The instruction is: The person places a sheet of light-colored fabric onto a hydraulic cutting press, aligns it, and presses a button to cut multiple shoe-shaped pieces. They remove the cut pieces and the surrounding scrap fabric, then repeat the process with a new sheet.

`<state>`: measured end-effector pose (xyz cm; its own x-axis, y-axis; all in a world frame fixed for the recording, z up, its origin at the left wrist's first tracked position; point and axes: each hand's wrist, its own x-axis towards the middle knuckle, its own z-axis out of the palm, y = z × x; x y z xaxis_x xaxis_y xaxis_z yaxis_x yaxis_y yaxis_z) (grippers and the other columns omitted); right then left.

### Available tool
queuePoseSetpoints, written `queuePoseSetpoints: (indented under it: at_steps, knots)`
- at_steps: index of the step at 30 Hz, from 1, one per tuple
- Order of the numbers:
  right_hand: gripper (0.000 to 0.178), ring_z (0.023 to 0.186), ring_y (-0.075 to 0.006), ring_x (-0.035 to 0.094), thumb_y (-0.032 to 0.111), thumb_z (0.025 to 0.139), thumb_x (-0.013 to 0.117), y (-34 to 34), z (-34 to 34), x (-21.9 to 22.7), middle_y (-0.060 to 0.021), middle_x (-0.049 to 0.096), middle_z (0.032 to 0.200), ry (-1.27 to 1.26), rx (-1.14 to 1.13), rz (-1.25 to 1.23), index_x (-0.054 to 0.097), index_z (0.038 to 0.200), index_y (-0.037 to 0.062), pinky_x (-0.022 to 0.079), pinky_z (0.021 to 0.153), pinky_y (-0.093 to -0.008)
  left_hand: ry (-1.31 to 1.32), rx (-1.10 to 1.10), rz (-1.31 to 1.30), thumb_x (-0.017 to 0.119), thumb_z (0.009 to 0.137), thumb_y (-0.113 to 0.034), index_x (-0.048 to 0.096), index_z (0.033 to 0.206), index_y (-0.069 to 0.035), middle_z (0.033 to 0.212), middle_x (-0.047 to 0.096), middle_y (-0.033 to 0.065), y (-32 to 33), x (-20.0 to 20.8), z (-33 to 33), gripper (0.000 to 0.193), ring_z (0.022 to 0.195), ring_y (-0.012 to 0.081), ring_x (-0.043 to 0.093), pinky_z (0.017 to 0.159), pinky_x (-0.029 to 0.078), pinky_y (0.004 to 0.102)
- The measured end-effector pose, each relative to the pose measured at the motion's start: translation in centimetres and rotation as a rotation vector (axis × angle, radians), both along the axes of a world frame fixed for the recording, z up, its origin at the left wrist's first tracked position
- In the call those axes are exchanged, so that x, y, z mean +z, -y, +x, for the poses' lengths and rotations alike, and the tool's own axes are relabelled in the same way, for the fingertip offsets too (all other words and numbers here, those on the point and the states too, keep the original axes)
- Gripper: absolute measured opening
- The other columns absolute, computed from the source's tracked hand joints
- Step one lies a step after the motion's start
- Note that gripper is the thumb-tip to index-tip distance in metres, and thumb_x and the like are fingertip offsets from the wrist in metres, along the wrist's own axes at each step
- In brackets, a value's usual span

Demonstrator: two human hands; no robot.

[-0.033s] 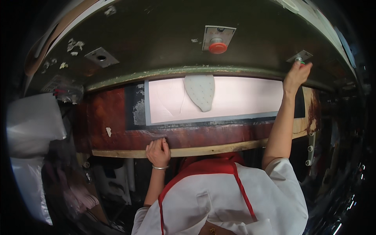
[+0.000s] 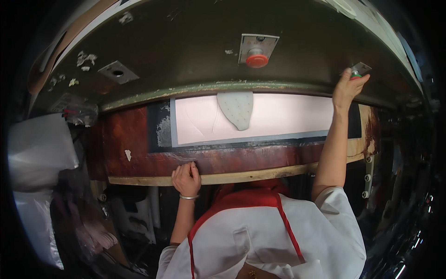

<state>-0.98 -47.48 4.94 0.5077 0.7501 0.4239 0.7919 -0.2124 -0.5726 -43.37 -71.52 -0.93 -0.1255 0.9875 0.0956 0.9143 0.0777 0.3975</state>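
Observation:
My right hand (image 2: 346,90) reaches up to a green push button (image 2: 356,74) on the dark green machine beam (image 2: 186,51). Thumb and fingers are spread apart on either side of the button; whether the palm presses it cannot be seen. Loosely curled into a fist, my left hand (image 2: 186,179) rests at the wooden front edge (image 2: 251,177) of the reddish-brown work board (image 2: 269,160), with nothing visible in it. Beyond it lies a pale pink sheet (image 2: 292,116). A pale grey-green, tapered, dotted pattern piece (image 2: 235,111) sits on that sheet, its far end hidden under the beam.
A red mushroom button (image 2: 257,61) juts from the beam's middle. To its left is a metal plate with a dark hole (image 2: 118,72). Clear plastic bags (image 2: 42,144) stand at the left, above pinkish pieces (image 2: 93,228). The beam overhangs the board's far side.
The fingers of my right hand have spread, uncovering more of the green button. The beam appears slightly lower over the sheet. My left hand stays at the board's edge.

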Motion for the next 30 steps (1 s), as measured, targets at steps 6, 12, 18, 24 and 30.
queuePoseSetpoints:
  at_steps: [6,12,18,24,30]
  knots:
    - [0.09,0.138,-0.0452,0.008,0.034,0.092,0.053,-8.1,0.0,-2.1,-0.0361,0.004,0.147,0.003,0.028,0.163,-0.005,0.141,-0.0141,0.008,0.114,-0.0483,-0.015,0.107,0.102,0.06,0.084,-0.016,0.058,0.068,-0.007,0.06,0.054,0.011,-13.0,-2.1,1.8,0.018,0.059,0.0304,0.054,0.055,0.038,0.0411]
    - [0.087,0.133,-0.0413,0.031,0.023,0.089,0.06,-2.7,-1.6,-0.5,-0.0327,0.019,0.146,-0.333,0.201,0.041,0.0,0.145,-0.0068,0.022,0.111,-0.0434,0.033,0.09,0.124,0.059,0.085,-0.017,0.057,0.069,-0.007,0.061,0.054,0.0103,-16.3,-2.1,1.3,0.02,0.062,0.0307,0.055,0.058,0.04,0.0418]
    - [0.015,0.078,-0.0285,0.061,0.013,0.08,0.067,6.5,-5.1,-4.7,-0.0113,0.067,0.08,-0.061,0.627,-0.286,0.07,0.093,0.0046,0.044,0.075,-0.0376,0.048,0.124,0.117,0.059,0.086,-0.019,0.059,0.07,-0.007,0.061,0.054,0.009,-16.6,-2.3,0.4,0.02,0.062,0.0293,0.055,0.061,0.04,0.0405]
    - [0.008,0.07,-0.0319,0.055,0.009,0.078,0.067,9.5,-5.0,-3.5,-0.0128,0.06,0.068,-0.103,0.619,-0.348,0.067,0.072,0.004,0.044,0.071,-0.04,0.035,0.124,0.048,0.061,0.085,-0.019,0.058,0.069,-0.008,0.059,0.053,0.0078,-13.1,-2.3,-0.1,0.02,0.061,0.0284,0.054,0.061,0.039,0.0405]
    - [0.029,0.105,-0.0329,0.054,0.013,0.072,0.073,4.6,-10.1,-0.9,-0.0159,0.064,0.098,-0.303,0.496,-0.139,0.065,0.097,0.0015,0.043,0.091,-0.0416,0.033,0.11,0.12,0.061,0.084,-0.016,0.055,0.066,-0.008,0.06,0.051,0.0081,-6.7,-0.3,0.7,0.02,0.061,0.0282,0.052,0.058,0.037,0.0399]
